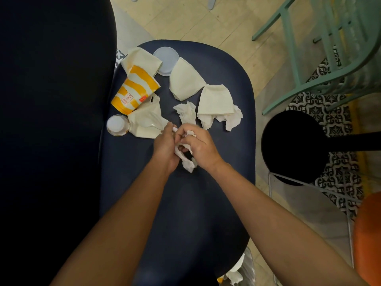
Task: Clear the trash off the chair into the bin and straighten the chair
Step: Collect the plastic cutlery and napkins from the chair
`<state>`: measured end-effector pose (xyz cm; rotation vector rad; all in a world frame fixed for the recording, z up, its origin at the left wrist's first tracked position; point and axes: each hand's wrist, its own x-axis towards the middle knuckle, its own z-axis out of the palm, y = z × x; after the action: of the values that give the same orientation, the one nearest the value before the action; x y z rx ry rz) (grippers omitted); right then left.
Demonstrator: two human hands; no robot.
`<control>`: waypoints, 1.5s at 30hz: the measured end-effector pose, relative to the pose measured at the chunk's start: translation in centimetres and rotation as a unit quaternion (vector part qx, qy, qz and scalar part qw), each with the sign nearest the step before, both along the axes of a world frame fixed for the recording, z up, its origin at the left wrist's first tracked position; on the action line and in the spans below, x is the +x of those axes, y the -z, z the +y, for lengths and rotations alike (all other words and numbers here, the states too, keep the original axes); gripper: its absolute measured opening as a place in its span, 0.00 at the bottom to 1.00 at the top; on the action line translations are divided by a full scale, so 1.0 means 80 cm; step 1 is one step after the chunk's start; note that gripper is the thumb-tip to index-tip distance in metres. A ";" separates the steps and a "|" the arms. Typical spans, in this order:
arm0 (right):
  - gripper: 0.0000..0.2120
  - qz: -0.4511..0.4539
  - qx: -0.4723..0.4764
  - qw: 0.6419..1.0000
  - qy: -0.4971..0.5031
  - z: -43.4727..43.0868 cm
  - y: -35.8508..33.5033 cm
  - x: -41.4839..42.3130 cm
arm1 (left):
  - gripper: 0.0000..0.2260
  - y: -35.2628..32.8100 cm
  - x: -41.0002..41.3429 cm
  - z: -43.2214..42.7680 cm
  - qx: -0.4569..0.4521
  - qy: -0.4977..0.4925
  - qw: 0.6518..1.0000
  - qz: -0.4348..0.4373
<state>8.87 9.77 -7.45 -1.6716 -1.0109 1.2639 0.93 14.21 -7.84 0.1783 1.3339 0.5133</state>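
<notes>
A: Where the left edge begins, what is item one?

B: Dark chair back [51,120], filling that side. Beside it, navy chair seat [226,83], bearing all the trash.

A: Trash, left to right?

B: Small clear tub [117,124], white lid, upright at the seat's left edge. Striped paper cup [135,93], orange and white, on its side just beyond the tub. Far napkin [142,58], folded, partly under the cup's mouth. Near napkin [144,131], wrinkled, touching the tub, with a clear plastic piece on it; kind not readable. Round pale lid [166,58], flat, edges tucked under paper on both sides. Wedge napkin [184,81], folded. Loose tissue [186,113], crumpled, mid-seat.

A: Hands?

B: Left hand [165,145] and right hand [201,147] meet over the middle of the seat. Both curl their fingers round one crumpled tissue [186,164]. They cover most of it; only its tail and a tuft show. Left fingertips overlap the near napkin's corner.

A: Further right?

B: Square napkin [215,100] lying on torn tissue, near the seat's right edge. Off the seat: black round disc [292,147], with a black bar running right. Green chair [329,79] on patterned tiles [338,120]. Orange seat [367,234] at the right border. Clear plastic bag [245,265] holding white paper, by the seat's near right edge.
</notes>
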 end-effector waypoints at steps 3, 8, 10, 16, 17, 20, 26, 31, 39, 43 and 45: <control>0.10 -0.021 0.032 0.998 0.058 0.002 0.003 0.004 | 0.12 -0.005 0.000 0.007 0.013 -0.002 0.999 0.040; 0.12 -0.065 -0.005 0.990 0.127 0.011 0.003 0.005 | 0.13 -0.005 0.001 -0.002 0.123 0.149 0.976 0.097; 0.08 -0.083 -0.044 0.989 0.113 0.017 0.013 0.001 | 0.16 -0.004 0.003 -0.006 0.149 0.181 0.967 0.100; 0.27 -0.125 -0.091 0.987 0.040 0.016 0.023 -0.008 | 0.15 -0.002 0.004 -0.008 0.142 0.183 0.970 0.071; 0.26 -0.147 -0.099 0.984 0.021 0.015 0.021 -0.006 | 0.15 -0.003 0.002 -0.009 0.139 0.187 0.971 0.061; 0.24 -0.131 -0.127 0.983 0.003 0.012 0.020 0.000 | 0.16 -0.005 -0.002 -0.009 0.146 0.220 0.963 0.056; 0.36 0.078 -0.227 0.971 0.015 -0.018 0.025 0.010 | 0.08 -0.009 -0.002 -0.007 0.244 0.241 0.938 0.058; 0.27 0.176 -0.394 0.902 -0.036 -0.031 0.012 0.010 | 0.13 -0.012 -0.005 -0.006 0.269 0.206 0.936 0.091; 0.13 0.269 -0.273 0.910 0.158 -0.004 0.013 0.017 | 0.03 -0.002 -0.018 -0.014 0.275 0.274 0.908 0.157; 0.16 0.213 -0.217 0.942 0.141 0.015 0.004 0.020 | 0.04 -0.004 -0.016 -0.012 0.280 0.320 0.890 0.164; 0.13 0.143 -0.199 0.962 0.118 0.023 0.004 0.020 | 0.06 -0.004 -0.014 -0.009 0.274 0.330 0.890 0.156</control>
<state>10.46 11.61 -7.74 -1.7730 -0.3859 1.5594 -0.21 13.53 -7.51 1.1833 1.3042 0.2649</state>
